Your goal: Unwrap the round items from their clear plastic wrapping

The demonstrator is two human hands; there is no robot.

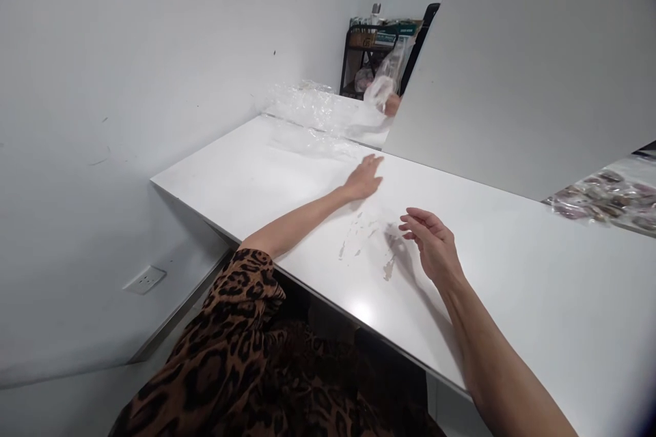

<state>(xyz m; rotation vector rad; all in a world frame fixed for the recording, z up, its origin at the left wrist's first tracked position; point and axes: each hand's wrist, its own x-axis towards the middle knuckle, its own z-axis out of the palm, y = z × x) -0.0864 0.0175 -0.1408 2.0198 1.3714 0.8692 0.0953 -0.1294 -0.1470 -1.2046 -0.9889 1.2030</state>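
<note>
My left hand (365, 179) lies flat on the white table (215, 171), fingers spread, close to the foot of the grey upright panel. Above the table's middle, my right hand (433, 240) hovers with its fingers loosely curved and apart; I see nothing held in it. Between the hands and the front edge are some irregular greyish patches (389, 266) on the tabletop; whether they are marks or bits of clear film, I cannot tell. Crumpled clear plastic wrap (312, 106) sits beyond my left hand, at the table's back edge.
A tall grey panel (523, 75) rises behind the table. Beyond it, another person's hand (392, 105) is beside clear plastic. A black shelf rack (353, 58) with boxes stands farther back. Clear-wrapped brownish items (609, 196) lie at the right. A wall (102, 116) bounds the left.
</note>
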